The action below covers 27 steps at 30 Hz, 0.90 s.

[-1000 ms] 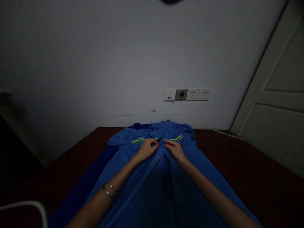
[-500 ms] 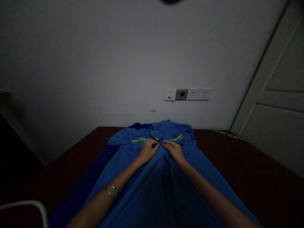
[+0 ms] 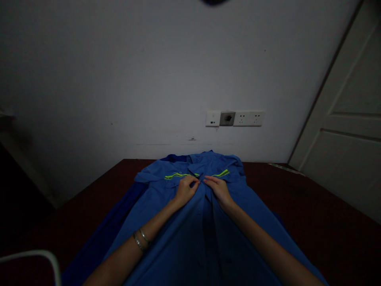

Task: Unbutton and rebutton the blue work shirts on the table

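A blue work shirt (image 3: 169,222) with yellow-green stripes across the chest lies spread before me, its collar toward the wall. My left hand (image 3: 187,190) pinches the left front edge just below the stripes, thumb and forefinger together. Facing it, my right hand (image 3: 218,188) has its fingertips closed on the other side of the front opening. Only a small gap separates the two sets of fingertips. Below them the front hangs apart in a dark slit. Any button between the fingers is too small to make out. Darker blue cloth (image 3: 119,214) shows under the shirt's left side.
The shirt lies on a dark red-brown tabletop (image 3: 268,178) against a pale wall. Sockets and a switch (image 3: 233,118) are set in the wall. A panelled door (image 3: 342,147) stands at the right. A white curved bar or cable (image 3: 44,254) is at lower left.
Both hands stay at the same spot on the shirt front. My right fingers have drawn slightly down and closer together, and my left wrist has shifted a little.
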Each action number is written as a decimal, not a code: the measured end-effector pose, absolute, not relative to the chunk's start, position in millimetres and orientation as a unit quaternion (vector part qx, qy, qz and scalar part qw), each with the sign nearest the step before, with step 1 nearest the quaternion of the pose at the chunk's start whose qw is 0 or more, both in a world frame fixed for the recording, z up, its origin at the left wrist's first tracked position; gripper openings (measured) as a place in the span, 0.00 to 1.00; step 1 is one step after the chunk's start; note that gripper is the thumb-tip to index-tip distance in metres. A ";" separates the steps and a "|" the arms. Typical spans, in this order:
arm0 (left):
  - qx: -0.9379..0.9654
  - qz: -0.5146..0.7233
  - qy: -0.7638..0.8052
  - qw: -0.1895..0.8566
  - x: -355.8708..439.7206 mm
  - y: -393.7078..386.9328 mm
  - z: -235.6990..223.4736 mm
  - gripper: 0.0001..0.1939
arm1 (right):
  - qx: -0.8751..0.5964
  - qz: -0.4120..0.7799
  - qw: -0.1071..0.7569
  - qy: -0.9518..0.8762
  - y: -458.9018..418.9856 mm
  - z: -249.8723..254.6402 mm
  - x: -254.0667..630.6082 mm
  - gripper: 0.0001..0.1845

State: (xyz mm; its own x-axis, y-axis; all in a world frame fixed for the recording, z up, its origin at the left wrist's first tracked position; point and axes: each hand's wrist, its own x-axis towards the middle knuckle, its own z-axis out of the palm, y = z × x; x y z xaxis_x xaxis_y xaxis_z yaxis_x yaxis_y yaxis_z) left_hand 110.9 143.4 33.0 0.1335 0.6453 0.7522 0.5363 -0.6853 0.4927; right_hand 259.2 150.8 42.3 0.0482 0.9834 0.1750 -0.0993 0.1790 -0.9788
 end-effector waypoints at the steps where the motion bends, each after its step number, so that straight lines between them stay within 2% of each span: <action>1: 0.751 0.528 0.393 0.052 111.2 142.9 33.2 0.06 | -0.438 0.467 0.578 -0.506 150.8 42.3 259.0 0.16; 9: 0.721 0.551 0.411 0.092 115.0 144.5 30.3 0.05 | -0.444 0.455 0.563 -0.529 154.5 38.8 259.7 0.17; 14: 0.704 0.562 0.418 0.116 115.1 144.8 29.5 0.05 | -0.438 0.439 0.578 -0.530 153.9 39.5 259.2 0.14; 21: 0.691 0.567 0.423 0.150 115.6 145.0 29.1 0.05 | -0.418 0.551 0.550 -0.468 148.8 43.1 258.1 0.13; 27: 0.684 0.571 0.421 0.172 115.1 147.1 25.7 0.05 | -0.419 0.535 0.547 -0.489 148.9 45.5 259.4 0.13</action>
State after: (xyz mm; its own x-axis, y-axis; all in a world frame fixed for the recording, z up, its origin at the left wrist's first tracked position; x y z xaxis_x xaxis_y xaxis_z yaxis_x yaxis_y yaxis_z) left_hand 115.1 147.1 25.7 -0.0049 0.7714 0.6364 0.3794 -0.5874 0.7149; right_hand 259.4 148.9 45.5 -0.0504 0.9948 0.0881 -0.1755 0.0780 -0.9814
